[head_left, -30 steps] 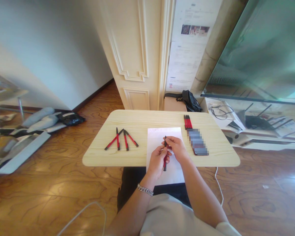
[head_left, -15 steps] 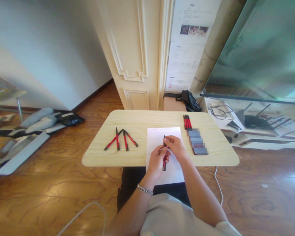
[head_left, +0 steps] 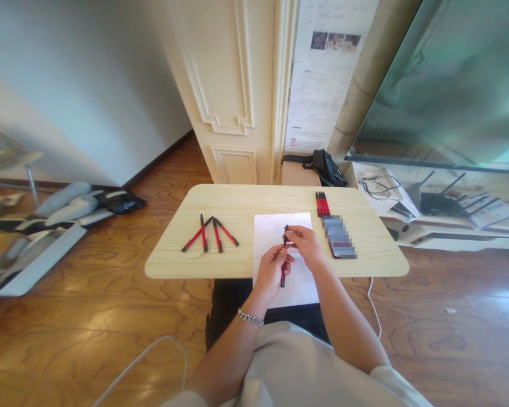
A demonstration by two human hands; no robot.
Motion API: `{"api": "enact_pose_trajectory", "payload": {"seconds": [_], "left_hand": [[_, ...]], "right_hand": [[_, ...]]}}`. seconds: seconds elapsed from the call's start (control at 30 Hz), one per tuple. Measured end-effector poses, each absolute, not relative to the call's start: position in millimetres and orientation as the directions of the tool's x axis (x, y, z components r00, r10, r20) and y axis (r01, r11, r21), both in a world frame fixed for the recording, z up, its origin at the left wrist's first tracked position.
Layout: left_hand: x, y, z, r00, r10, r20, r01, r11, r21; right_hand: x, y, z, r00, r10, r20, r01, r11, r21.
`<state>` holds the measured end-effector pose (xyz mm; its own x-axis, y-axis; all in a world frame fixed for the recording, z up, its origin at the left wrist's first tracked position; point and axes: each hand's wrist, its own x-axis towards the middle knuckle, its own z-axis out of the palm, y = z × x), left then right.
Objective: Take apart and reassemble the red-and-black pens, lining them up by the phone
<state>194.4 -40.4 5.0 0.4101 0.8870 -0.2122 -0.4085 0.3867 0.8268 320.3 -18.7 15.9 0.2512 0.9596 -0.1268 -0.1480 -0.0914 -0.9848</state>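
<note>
Over the paper, my left hand (head_left: 272, 268) is closed round the red barrel of a pen (head_left: 283, 278), whose black lower end sticks out below the fingers. Just above it, my right hand (head_left: 304, 243) pinches the pen's black upper end piece (head_left: 285, 234) between thumb and fingers. This piece leans slightly out of line with the barrel; whether the two are still joined is hidden by my fingers. A white sheet of paper (head_left: 263, 226) lies under both hands and hangs over the table's near edge.
On the light wooden table (head_left: 165, 249), several red and black pens (head_left: 204, 237) lie loosely at left. Several more pens (head_left: 322, 204) lie side by side at right, above a blurred phone-like object (head_left: 339, 237). A white cable (head_left: 374, 311) hangs beyond the front edge.
My right hand has moved slightly up with the black end piece, which now tilts away from the barrel's line. My left hand keeps its hold. The whole view has shifted a little.
</note>
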Motion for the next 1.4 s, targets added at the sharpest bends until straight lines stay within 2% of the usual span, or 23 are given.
{"api": "enact_pose_trajectory", "payload": {"seconds": [0.1, 0.27, 0.47, 0.53, 0.6, 0.73, 0.87, 0.93, 1.03, 1.13, 1.23, 1.33, 1.4], "left_hand": [[193.3, -42.8, 7.0, 0.406, 0.887, -0.219, -0.387, 0.384, 0.838], [191.2, -47.7, 9.2, 0.42, 0.885, -0.203, -0.365, 0.369, 0.855], [185.2, -54.6, 6.3, 0.429, 0.876, -0.221, -0.362, 0.39, 0.847], [181.5, -55.1, 4.5, 0.422, 0.877, -0.229, -0.37, 0.397, 0.84], [177.2, -54.2, 2.9, 0.407, 0.883, -0.235, -0.386, 0.399, 0.831], [169.9, -51.4, -0.1, 0.374, 0.896, -0.24, -0.413, 0.393, 0.822], [166.2, -49.8, -3.1, 0.375, 0.901, -0.217, -0.436, 0.378, 0.817], [165.9, -49.0, -3.7, 0.377, 0.902, -0.211, -0.441, 0.375, 0.815], [167.1, -47.4, -2.9, 0.371, 0.904, -0.213, -0.448, 0.375, 0.812], [170.4, -46.4, -0.9, 0.364, 0.904, -0.222, -0.445, 0.379, 0.811], [175.8, -46.9, -0.1, 0.384, 0.897, -0.217, -0.439, 0.385, 0.812], [182.3, -49.3, -1.3, 0.407, 0.891, -0.204, -0.438, 0.386, 0.812], [185.7, -51.6, -3.0, 0.419, 0.885, -0.202, -0.429, 0.389, 0.815]], "right_hand": [[320.3, -19.0, 18.6, 0.256, 0.959, -0.119, -0.172, -0.076, -0.982], [323.8, -16.0, 26.9, 0.296, 0.951, -0.083, -0.097, -0.057, -0.994], [337.1, 8.4, 31.1, 0.379, 0.923, -0.059, -0.095, -0.025, -0.995], [338.2, 17.1, 24.9, 0.404, 0.913, -0.053, 0.031, -0.072, -0.997], [334.3, 22.7, 16.8, 0.397, 0.917, -0.03, 0.251, -0.14, -0.958], [314.2, 25.0, 4.4, 0.353, 0.932, 0.082, 0.658, -0.185, -0.73], [296.1, 25.0, 0.5, 0.323, 0.941, 0.105, 0.789, -0.207, -0.578], [293.7, 24.6, 1.0, 0.312, 0.943, 0.113, 0.795, -0.194, -0.575], [298.0, 19.7, 5.0, 0.315, 0.936, 0.155, 0.748, -0.144, -0.648], [305.2, 5.6, 10.7, 0.333, 0.931, 0.151, 0.603, -0.087, -0.793], [308.8, -14.3, 12.7, 0.245, 0.967, 0.07, 0.41, -0.038, -0.911], [310.2, -28.0, 10.2, 0.153, 0.988, 0.018, 0.286, -0.026, -0.958], [313.8, -27.8, 8.7, 0.181, 0.983, 0.009, 0.253, -0.037, -0.967]]}}
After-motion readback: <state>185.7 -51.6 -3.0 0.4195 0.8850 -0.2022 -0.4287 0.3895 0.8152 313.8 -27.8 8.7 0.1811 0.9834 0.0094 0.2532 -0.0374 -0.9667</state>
